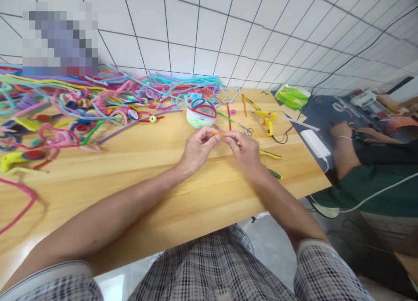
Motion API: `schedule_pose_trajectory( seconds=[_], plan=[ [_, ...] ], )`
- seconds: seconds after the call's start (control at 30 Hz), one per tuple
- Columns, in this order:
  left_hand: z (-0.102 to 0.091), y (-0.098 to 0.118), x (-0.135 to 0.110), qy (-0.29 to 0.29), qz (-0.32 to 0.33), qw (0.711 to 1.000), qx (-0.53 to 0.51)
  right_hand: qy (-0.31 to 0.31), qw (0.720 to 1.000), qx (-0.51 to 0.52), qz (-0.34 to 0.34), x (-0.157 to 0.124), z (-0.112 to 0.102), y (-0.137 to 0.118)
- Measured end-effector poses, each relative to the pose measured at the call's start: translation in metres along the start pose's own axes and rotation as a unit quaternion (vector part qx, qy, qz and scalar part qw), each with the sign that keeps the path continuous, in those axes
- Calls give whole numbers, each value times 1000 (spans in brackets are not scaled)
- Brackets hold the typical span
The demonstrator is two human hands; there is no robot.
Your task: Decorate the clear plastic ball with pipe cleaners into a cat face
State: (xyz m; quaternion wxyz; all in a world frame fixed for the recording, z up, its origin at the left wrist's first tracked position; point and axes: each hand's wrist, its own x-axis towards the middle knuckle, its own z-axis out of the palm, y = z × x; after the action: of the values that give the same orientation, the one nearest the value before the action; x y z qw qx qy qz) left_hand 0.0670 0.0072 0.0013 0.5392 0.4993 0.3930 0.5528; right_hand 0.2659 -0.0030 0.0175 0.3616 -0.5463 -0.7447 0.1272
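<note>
Between my two hands is a short orange pipe cleaner [217, 134], held above the wooden table. My left hand [200, 149] pinches its left end, with thumb and forefinger pressed together. The fingers of my right hand [244, 148] close on the other end. Just beyond them sits a small round pot-like piece [200, 115] wrapped in pale green and pink pipe cleaners, with red and blue loops on top. To its right lie a red pipe cleaner [229, 117], a green strip [226, 117] and small scissors [248, 130].
A tangled heap of colourful pipe cleaners [114, 101] spreads along the back and left. On the right are a yellow glue gun [268, 122] with a cord, yellow-handled pliers [271, 155], a green-handled tool [274, 174] and a white power strip [315, 143]. Another person's hand [341, 130] works at the dark table.
</note>
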Motion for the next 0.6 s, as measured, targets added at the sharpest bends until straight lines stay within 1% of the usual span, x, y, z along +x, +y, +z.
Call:
schedule_pose_trajectory(
  seconds=[0.1, 0.13, 0.2, 0.23, 0.3, 0.37, 0.43, 0.6],
  plan=[
    [-3, -3, -1, 2, -2, 1000, 9, -5, 1000, 10, -3, -5, 4, 4],
    [-4, -3, -1, 0, -1, 1000, 9, -4, 999, 32, 5, -6, 6, 5],
    [-4, -2, -4, -9, 4, 1000, 7, 2, 993, 108, 43, -7, 8, 5],
    [-4, -2, -5, -12, 9, 1000, 6, 2, 985, 157, 70, -7, 9, 5],
    [-3, -2, -8, -13, 24, 1000, 0, -7, 960, 256, 118, -7, 11, 3],
    [-2, -5, -9, -4, 42, 999, -7, -23, 935, 321, 147, -6, 13, 0],
    [-2, -9, -9, 8, 67, 998, -2, -33, 922, 352, 160, -6, 15, -1],
    [-9, -23, -5, 25, 133, 988, 77, -37, 909, 379, 169, -8, 20, -3]
  ],
)
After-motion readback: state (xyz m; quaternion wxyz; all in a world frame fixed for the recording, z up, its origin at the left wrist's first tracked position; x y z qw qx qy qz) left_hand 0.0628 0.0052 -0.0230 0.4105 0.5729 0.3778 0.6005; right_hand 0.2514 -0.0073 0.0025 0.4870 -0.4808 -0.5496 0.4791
